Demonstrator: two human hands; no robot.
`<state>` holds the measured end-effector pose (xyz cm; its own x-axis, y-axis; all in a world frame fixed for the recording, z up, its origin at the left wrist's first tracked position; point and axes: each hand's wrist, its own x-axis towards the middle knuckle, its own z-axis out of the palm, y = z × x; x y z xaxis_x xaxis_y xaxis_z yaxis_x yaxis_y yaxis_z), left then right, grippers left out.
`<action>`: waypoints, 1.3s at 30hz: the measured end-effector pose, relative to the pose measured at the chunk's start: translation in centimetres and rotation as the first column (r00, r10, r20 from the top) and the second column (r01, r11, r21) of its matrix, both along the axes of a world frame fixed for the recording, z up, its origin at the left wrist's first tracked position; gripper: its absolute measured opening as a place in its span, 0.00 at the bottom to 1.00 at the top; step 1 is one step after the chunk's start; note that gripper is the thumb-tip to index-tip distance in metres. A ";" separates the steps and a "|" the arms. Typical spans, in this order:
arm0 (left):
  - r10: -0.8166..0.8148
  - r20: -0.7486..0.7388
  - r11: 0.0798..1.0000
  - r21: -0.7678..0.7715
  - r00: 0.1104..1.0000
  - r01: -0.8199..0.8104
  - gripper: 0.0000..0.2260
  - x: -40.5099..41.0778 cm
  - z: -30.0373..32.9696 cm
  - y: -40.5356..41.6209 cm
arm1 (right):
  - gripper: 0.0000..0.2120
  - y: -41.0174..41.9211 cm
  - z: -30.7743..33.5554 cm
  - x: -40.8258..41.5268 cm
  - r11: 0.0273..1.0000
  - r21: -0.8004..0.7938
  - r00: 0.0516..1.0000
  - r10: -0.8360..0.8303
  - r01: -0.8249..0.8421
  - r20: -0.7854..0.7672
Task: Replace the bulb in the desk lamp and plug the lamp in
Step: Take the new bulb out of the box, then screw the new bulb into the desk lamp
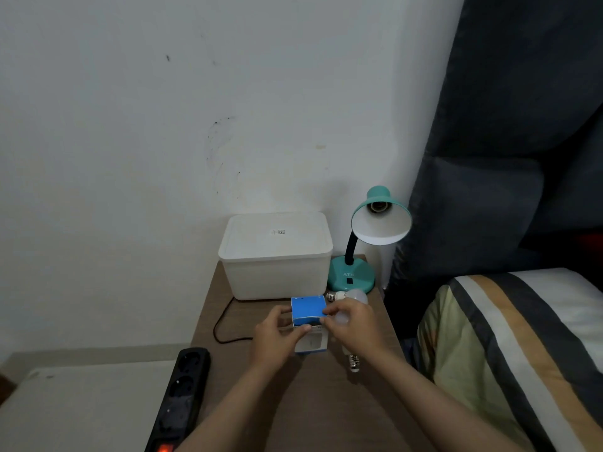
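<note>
Both hands meet over a small blue bulb box (309, 309) above the near middle of the brown tabletop (326, 402). The left hand (277, 337) grips the box from the left, its thumb and fingers curled round the side. The right hand (355, 324) pinches the box's right edge with its fingertips while also holding a white bulb (342, 318), whose metal screw base (353, 363) points down toward the near side, below the hand. The box's blue top carries no print that can be read; its lower white face has a cut-out window.

A second white bulb (349, 295) lies on its side on the tabletop just beyond the hands, its screw base pointing left, close to the lamp's foot. The teal desk lamp (380, 220) stands at the far right corner, its black neck bent and its shade tipped toward the camera, showing a white inside and a bare socket. Its round base (350, 275) bears raised letters that look like "ATN" and a black switch.

A lidded white plastic tub (275, 256) sits to the lamp's left, with a small barcode sticker on its lid, too small to read. A black cord (222, 324) loops across the tabletop's left edge. A black power strip (182, 396) lies at the near left, its red switch glowing. A bed with a striped cover (522, 337) fills the right side.
</note>
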<state>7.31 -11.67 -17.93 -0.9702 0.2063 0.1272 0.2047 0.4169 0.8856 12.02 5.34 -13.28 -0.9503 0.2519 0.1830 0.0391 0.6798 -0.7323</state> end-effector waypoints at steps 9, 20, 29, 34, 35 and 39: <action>0.037 -0.028 0.999 0.028 0.999 -0.036 0.14 0.1 0.5 0.2 | 0.07 -0.1 -0.5 -0.2 0.999 0.051 1.000 -0.009 0.009 0.005; -0.023 -0.039 0.998 -0.052 0.999 0.021 0.13 0.1 1.0 0.0 | 0.09 -0.5 0.6 0.3 0.997 -0.041 0.997 -0.070 0.071 0.031; -0.050 -0.081 0.978 -0.206 0.995 0.032 0.13 -0.5 2.2 -0.3 | 0.12 2.4 4.6 -0.1 0.700 -0.690 0.975 -0.041 0.184 0.219; -0.082 -0.178 0.967 -0.251 0.981 0.035 0.16 -1.5 5.4 0.9 | 0.13 4.4 6.3 0.9 0.642 -0.757 0.993 -0.077 0.122 0.094; -0.094 -0.190 0.969 -0.243 0.977 0.046 0.16 -1.8 6.3 1.3 | 0.13 4.7 6.5 1.1 0.657 -0.745 0.992 -0.104 0.117 0.065; -0.151 -0.327 0.976 -0.200 0.933 0.088 0.14 -3.4 10.3 3.7 | 0.15 5.5 7.3 1.5 0.691 -0.714 0.969 -0.234 0.112 -0.075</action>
<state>3.89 -8.01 -7.64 -0.8426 0.3680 0.3931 0.5368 0.5156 0.6679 13.54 10.82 -6.00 -0.8528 0.5220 0.0189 -0.0467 -0.0401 -0.9981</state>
